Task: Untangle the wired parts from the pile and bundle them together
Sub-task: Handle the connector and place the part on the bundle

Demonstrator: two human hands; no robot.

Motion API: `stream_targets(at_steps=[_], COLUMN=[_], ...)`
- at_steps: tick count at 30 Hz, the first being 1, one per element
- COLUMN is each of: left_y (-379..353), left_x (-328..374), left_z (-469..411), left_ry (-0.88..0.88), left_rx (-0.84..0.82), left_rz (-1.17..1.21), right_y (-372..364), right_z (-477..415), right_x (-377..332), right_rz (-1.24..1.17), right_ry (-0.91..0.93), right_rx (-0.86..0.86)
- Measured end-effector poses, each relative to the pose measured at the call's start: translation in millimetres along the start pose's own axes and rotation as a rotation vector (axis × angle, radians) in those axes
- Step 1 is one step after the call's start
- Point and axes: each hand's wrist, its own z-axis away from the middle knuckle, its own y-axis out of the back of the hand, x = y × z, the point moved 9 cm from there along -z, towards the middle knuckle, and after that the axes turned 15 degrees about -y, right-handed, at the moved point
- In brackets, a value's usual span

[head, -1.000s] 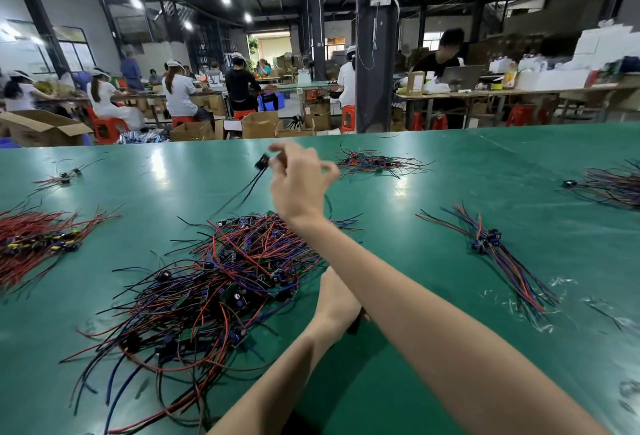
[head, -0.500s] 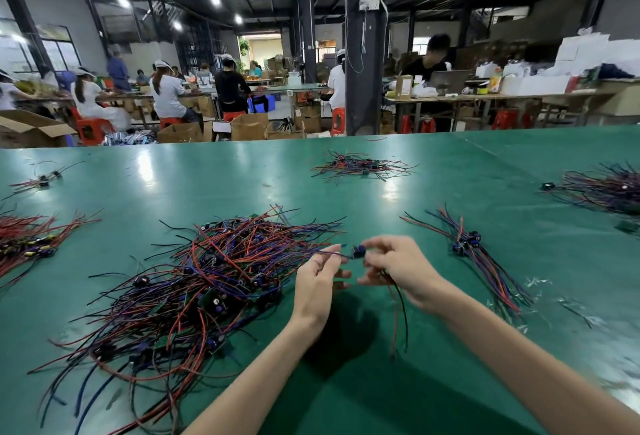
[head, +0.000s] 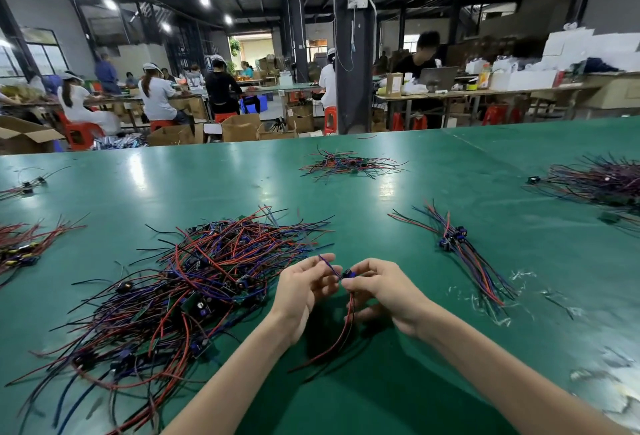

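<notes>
A big tangled pile of red, blue and black wired parts (head: 194, 282) lies on the green table (head: 398, 227), left of my hands. My right hand (head: 384, 291) pinches one wired part (head: 347, 274) by its small dark body; its red and black wires hang down to the table. My left hand (head: 301, 282) pinches the blue wire of the same part, just above and left of the body. A neat bundle of sorted wired parts (head: 460, 251) lies to the right of my right hand.
Smaller wire piles lie at the far middle (head: 349, 166), far right (head: 599, 182) and left edge (head: 24, 247). Clear plastic scraps (head: 512, 296) lie near the sorted bundle. Beyond the table's far edge, people sit at other benches among cardboard boxes (head: 239, 128).
My right hand came down from high over the pile with one wired part to meet my left hand in front of me. Both hands now hold that part between them.
</notes>
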Motion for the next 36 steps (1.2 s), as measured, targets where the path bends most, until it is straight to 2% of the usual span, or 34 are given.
stream_targets(at_steps=[4,7,13,17,26,31,36], left_y=[-6.5,-4.0,-1.7,-2.4,-1.1,-9.0,-12.0], left_x=[0.4,0.1,0.9,2.4,3.8,-0.7,-1.1], left_z=[2.6,2.9,0.6,0.4,1.7,5.9,7.7], left_ry=[-0.034,-0.065,-0.075,-0.085,-0.092,0.005,0.007], left_rx=[-0.068,-0.078,-0.128,-0.114,-0.048,-0.082,-0.102], left_rz=[-0.083,-0.196,-0.228,-0.175,-0.164,-0.037,-0.031], right_y=[3.6,-3.4,-12.0,-8.2,-18.3,-17.8,-17.2], right_z=[0.4,2.5,4.0,3.4,7.2,9.4,8.6], right_x=[2.6,5.5,6.8,6.1,8.1,8.3,12.1], right_rz=[-0.007,-0.04,-0.116,-0.189,-0.111,-0.078,-0.078], right_ry=[0.043,0.032,-0.041,-0.029,-0.044,-0.055,-0.092], right_rx=[0.052,-0.007,-0.118,-0.105,-0.162,-0.144,-0.127])
